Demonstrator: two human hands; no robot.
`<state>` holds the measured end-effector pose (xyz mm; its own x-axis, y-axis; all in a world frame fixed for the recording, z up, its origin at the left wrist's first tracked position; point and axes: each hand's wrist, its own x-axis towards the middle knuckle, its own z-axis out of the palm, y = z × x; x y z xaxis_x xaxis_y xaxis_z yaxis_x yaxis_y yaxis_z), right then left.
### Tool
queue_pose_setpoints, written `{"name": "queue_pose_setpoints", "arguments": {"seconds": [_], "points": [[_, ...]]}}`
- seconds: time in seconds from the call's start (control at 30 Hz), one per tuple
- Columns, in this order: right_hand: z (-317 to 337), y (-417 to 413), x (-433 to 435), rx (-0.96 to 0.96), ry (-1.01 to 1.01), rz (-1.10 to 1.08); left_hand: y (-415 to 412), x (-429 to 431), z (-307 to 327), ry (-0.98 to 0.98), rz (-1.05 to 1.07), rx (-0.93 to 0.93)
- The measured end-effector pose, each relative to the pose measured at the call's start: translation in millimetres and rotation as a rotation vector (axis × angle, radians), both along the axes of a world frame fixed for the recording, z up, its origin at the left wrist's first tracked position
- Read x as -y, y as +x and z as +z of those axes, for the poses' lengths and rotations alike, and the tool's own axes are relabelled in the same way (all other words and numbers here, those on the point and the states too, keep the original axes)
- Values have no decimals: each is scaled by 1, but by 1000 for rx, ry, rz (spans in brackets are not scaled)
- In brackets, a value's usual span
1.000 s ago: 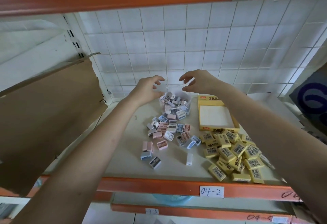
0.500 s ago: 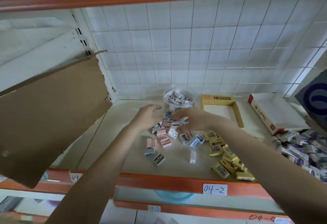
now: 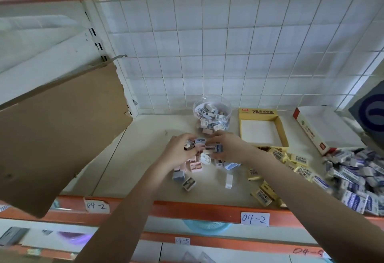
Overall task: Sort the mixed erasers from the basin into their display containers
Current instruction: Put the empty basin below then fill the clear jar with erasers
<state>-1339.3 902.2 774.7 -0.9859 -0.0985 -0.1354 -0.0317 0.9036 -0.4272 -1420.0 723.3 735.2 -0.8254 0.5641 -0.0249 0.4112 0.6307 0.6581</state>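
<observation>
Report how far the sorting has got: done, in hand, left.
Done: the clear jar is partly filled with pastel pieces. In hand: the left hand and right hand grip a bunch of them. Left: more loose on the shelf, the yellow erasers heaped beside their empty yellow box, and the blue-white erasers.

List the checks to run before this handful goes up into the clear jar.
1. Clear jar upright, lid off: ok.
2. Room in jar: ok, contents sit below the rim.
3. Left hand and right hand grip the pastel pieces: ok, both curled round them.
4. No yellow erasers in the handful: cannot tell, fingers hide part.
5. Shelf cleared of pastel pieces: not ok, several lie under the hands.
</observation>
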Motion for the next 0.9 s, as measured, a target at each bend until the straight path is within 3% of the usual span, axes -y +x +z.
{"name": "queue_pose_setpoints", "arguments": {"seconds": [0.2,0.57,0.9], "points": [[-7,9,-3,-37,-68,24,9,14,-5,28,-48,-4],[-7,15,2,-66,-107,41,6,12,3,-108,-134,11],[-8,14,-3,-36,-72,13,16,17,4,8,-106,-171]]}}
